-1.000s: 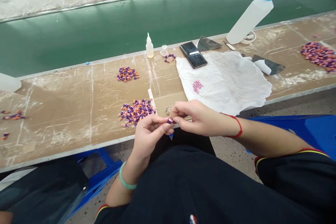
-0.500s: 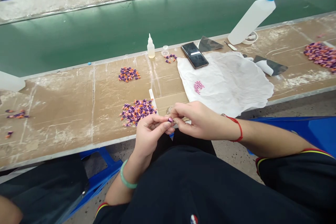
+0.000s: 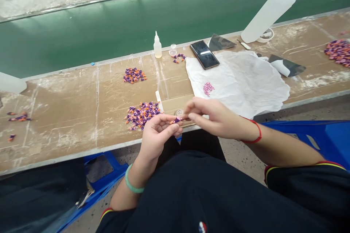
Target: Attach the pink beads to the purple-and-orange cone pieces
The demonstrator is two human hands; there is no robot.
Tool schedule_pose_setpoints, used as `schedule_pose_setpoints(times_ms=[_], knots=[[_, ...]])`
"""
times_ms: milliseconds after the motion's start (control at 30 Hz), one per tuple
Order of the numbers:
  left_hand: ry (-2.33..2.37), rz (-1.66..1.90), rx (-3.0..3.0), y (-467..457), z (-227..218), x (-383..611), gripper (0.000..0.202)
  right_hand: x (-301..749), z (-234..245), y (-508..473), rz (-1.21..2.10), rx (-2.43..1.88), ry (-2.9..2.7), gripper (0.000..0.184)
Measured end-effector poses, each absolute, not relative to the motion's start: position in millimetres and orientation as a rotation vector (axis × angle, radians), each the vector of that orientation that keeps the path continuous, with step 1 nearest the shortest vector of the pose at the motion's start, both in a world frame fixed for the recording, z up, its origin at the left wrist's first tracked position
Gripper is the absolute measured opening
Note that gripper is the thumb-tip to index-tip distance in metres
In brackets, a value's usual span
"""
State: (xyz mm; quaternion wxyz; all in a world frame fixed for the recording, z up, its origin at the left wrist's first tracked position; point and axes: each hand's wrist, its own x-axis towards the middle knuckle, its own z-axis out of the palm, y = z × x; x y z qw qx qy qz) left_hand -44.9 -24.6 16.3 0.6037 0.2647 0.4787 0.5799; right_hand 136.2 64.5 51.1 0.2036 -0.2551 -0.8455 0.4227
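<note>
My left hand (image 3: pixel 157 131) pinches a small purple figurine (image 3: pixel 176 120) with pink and orange parts between thumb and fingertips. Close on its right is my right hand (image 3: pixel 209 116), fingers curled and thumb near the index finger; whether a tiny piece sits between them cannot be made out. Just beyond the fingertips, a small clear round dish (image 3: pixel 179 113) is partly hidden. Beside my left hand lies a pile of similar purple, pink and orange figurines (image 3: pixel 142 114), with a white stick (image 3: pixel 159 101) at its edge. Tiny pink pieces (image 3: pixel 208 89) rest on a white sheet (image 3: pixel 246 83).
Farther back are a second figurine pile (image 3: pixel 133 75), a small dropper bottle (image 3: pixel 157 46) and a phone (image 3: pixel 204 54). A large white bottle (image 3: pixel 268 18) leans by a tape roll (image 3: pixel 266 35). Another pile (image 3: pixel 339 52) lies far right. A green strip (image 3: pixel 109 32) runs behind the bench.
My right hand has drawn back slightly to the right and up from the figurine, which now shows more fully in my left hand. The view has shifted slightly.
</note>
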Motion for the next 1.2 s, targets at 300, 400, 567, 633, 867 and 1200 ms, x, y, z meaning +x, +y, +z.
schedule_pose_setpoints(times_ms=[300,400,567,633,867,1200], knots=[[1.250,1.336,0.742,-20.4,16.9,-49.3,0.025,160.6,36.1,80.8,1.376,-0.991,-2.039,0.005],[1.393,1.260,1.010,-17.6,13.4,-65.5,0.013,165.3,26.4,87.5,1.328,-1.032,-2.034,0.008],[1.834,0.981,1.643,-11.7,-0.7,-114.5,0.010,176.3,7.5,98.7,1.263,-1.168,-2.024,0.020],[1.936,0.867,1.710,-2.9,-5.0,-134.7,0.014,180.0,0.5,102.6,1.272,-1.204,-1.991,0.024],[2.258,0.746,1.696,84.4,-12.6,-197.5,0.019,183.8,-8.2,106.8,1.294,-1.245,-1.910,0.031],[2.080,0.818,1.825,124.5,-11.1,-215.9,0.011,201.8,-21.0,111.2,1.360,-1.292,-1.764,0.023]])
